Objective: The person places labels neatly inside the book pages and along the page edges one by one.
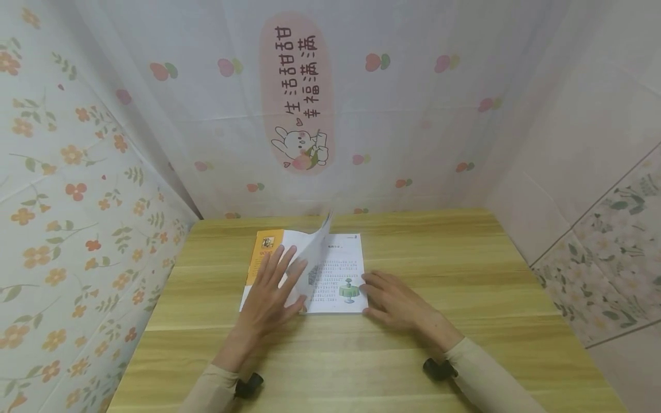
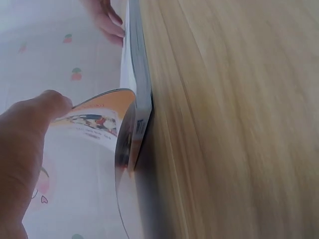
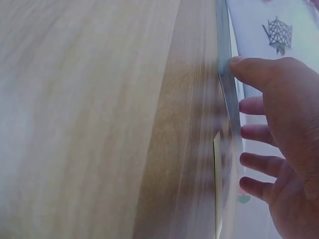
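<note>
An open book (image 1: pixel 335 304) lies on the wooden table, with printed text and a small green table picture on its right page. Between the halves, one or more white leaves (image 1: pixel 315 246) stand up in a curve, blurred at the top. My left hand (image 1: pixel 268 292) rests with spread, fairly straight fingers over the left side, beside its orange strip (image 1: pixel 265 246). In the left wrist view the left thumb (image 2: pixel 37 112) lies along the edge of a lifted, curved sheet. My right hand (image 1: pixel 395 301) touches the book's right edge, its thumb (image 3: pixel 254 69) against the page block and its fingers loosely bent.
The wooden table (image 1: pixel 439 246) extends around the book on all sides. A white curtain (image 1: pixel 413 126) with fruit prints hangs behind, and a flowered cloth (image 1: pixel 77 229) covers the left side. Black wrist cameras sit at both sleeves, the right camera (image 1: pixel 439 369) nearer the book's level.
</note>
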`<action>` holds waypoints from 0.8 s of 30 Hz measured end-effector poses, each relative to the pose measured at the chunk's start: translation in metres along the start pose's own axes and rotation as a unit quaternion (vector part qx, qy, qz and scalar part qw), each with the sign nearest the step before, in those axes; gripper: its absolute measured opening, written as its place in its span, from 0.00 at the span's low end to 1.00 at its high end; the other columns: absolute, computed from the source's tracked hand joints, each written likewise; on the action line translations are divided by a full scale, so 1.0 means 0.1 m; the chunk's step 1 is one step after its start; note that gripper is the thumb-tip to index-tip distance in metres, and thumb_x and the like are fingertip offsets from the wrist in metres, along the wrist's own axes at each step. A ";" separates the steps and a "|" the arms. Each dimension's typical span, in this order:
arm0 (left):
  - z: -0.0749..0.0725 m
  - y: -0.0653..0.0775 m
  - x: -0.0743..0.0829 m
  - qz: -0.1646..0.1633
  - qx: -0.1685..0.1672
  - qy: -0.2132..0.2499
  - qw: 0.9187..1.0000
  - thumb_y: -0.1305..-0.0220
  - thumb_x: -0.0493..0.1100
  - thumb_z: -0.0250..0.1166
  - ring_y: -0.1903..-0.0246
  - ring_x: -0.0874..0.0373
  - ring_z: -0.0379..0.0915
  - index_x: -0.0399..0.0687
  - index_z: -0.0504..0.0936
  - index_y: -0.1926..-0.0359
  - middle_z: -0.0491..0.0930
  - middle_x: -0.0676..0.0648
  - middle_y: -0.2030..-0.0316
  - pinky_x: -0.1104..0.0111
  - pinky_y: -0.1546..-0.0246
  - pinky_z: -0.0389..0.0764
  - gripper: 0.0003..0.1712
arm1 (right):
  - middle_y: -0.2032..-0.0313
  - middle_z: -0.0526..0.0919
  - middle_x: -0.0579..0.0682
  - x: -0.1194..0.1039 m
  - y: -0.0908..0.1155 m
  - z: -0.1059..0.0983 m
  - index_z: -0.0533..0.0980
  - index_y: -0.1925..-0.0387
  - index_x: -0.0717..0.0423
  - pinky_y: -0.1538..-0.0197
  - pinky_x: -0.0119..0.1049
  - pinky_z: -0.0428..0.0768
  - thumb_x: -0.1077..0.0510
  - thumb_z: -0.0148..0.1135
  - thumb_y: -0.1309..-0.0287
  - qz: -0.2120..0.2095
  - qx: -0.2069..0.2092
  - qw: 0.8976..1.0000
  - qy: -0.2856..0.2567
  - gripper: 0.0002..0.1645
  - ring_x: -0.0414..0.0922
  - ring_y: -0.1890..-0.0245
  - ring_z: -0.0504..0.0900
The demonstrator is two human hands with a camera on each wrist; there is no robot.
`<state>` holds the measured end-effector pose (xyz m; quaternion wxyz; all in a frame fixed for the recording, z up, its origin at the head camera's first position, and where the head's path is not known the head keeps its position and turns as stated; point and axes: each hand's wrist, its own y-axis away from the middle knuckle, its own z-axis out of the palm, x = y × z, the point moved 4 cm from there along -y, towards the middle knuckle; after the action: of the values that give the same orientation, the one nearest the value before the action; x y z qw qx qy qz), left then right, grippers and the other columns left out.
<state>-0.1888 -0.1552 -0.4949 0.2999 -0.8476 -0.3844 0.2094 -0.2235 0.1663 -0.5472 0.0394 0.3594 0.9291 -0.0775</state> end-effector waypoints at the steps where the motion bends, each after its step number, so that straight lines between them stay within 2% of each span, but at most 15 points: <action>1: -0.01 0.01 -0.01 -0.002 -0.002 -0.010 1.000 0.45 0.54 0.84 0.19 0.30 0.67 0.47 0.75 0.20 0.69 0.35 0.16 0.43 0.08 0.54 0.53 | 0.19 0.76 0.62 0.00 0.00 0.00 0.80 0.25 0.56 0.16 0.64 0.73 0.39 0.67 0.21 0.000 0.000 1.000 0.000 0.36 0.65 0.18 0.74; 2: -0.02 0.02 -0.01 -0.004 -0.005 -0.018 1.000 0.45 0.54 0.84 0.18 0.31 0.67 0.48 0.77 0.21 0.69 0.36 0.16 0.40 0.10 0.57 0.52 | 0.19 0.76 0.61 0.00 0.00 0.00 0.80 0.25 0.56 0.15 0.63 0.73 0.39 0.66 0.21 0.001 -0.002 1.000 -0.001 0.36 0.65 0.17 0.73; 4: -0.03 0.05 -0.03 -0.013 -0.015 -0.030 0.999 0.44 0.55 0.83 0.17 0.33 0.66 0.50 0.80 0.24 0.70 0.39 0.15 0.36 0.12 0.58 0.48 | 0.18 0.75 0.61 -0.01 0.01 -0.01 0.79 0.24 0.55 0.14 0.62 0.72 0.38 0.65 0.21 0.006 -0.007 1.000 -0.002 0.37 0.64 0.17 0.72; 9: -0.03 0.14 -0.09 -0.033 -0.045 -0.028 0.998 0.43 0.56 0.80 0.16 0.35 0.65 0.51 0.84 0.29 0.73 0.40 0.17 0.39 0.06 0.40 0.41 | 0.17 0.74 0.61 -0.02 0.01 -0.03 0.79 0.24 0.55 0.13 0.63 0.70 0.38 0.65 0.20 0.014 -0.010 1.000 -0.012 0.36 0.64 0.16 0.71; 11: -0.01 0.16 -0.11 -0.037 -0.065 -0.027 0.997 0.42 0.57 0.79 0.16 0.35 0.65 0.51 0.84 0.28 0.74 0.40 0.18 0.37 0.07 0.45 0.41 | 0.18 0.74 0.61 -0.03 0.00 -0.03 0.79 0.24 0.55 0.13 0.63 0.70 0.38 0.65 0.20 0.014 -0.011 1.000 -0.014 0.36 0.64 0.16 0.71; 13: 0.01 0.18 -0.13 -0.041 -0.098 -0.019 0.994 0.39 0.56 0.78 0.16 0.35 0.65 0.51 0.84 0.27 0.74 0.40 0.18 0.35 0.10 0.54 0.40 | 0.17 0.74 0.61 -0.03 0.00 -0.04 0.79 0.24 0.54 0.13 0.63 0.70 0.38 0.65 0.20 0.014 -0.013 1.000 -0.015 0.36 0.64 0.16 0.72; 15: 0.04 0.19 -0.14 -0.050 -0.141 -0.004 0.989 0.35 0.55 0.77 0.15 0.36 0.65 0.50 0.83 0.26 0.74 0.40 0.18 0.33 0.13 0.61 0.38 | 0.18 0.74 0.61 -0.03 0.00 -0.04 0.79 0.24 0.54 0.14 0.63 0.70 0.38 0.65 0.20 0.014 -0.013 1.000 -0.015 0.36 0.64 0.16 0.72; 18: 0.09 0.20 -0.14 -0.061 -0.197 0.030 0.978 0.29 0.50 0.73 0.14 0.37 0.64 0.48 0.82 0.24 0.74 0.40 0.17 0.34 0.14 0.65 0.35 | 0.18 0.74 0.61 -0.04 0.00 -0.04 0.79 0.24 0.55 0.14 0.63 0.70 0.38 0.66 0.20 0.013 -0.012 1.000 -0.016 0.36 0.63 0.16 0.72; 20: 0.12 0.20 -0.13 -0.061 -0.217 0.048 0.973 0.28 0.46 0.71 0.15 0.37 0.67 0.47 0.82 0.25 0.75 0.40 0.18 0.36 0.14 0.67 0.32 | 0.18 0.74 0.61 -0.03 0.00 -0.04 0.79 0.24 0.55 0.13 0.63 0.70 0.38 0.66 0.20 0.013 -0.012 1.000 -0.017 0.36 0.63 0.16 0.72; 24: 0.17 0.18 -0.09 -0.051 -0.234 0.071 0.968 0.28 0.40 0.66 0.18 0.37 0.72 0.42 0.83 0.26 0.78 0.38 0.20 0.38 0.17 0.72 0.30 | 0.17 0.74 0.61 -0.03 0.01 -0.03 0.79 0.23 0.54 0.13 0.63 0.70 0.38 0.65 0.20 0.014 -0.012 1.000 -0.017 0.37 0.63 0.16 0.72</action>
<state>-0.1949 -0.1653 -0.5186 0.1300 -0.8862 -0.4432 0.0368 -0.2207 0.1654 -0.5440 0.0608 0.3708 0.9239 -0.0723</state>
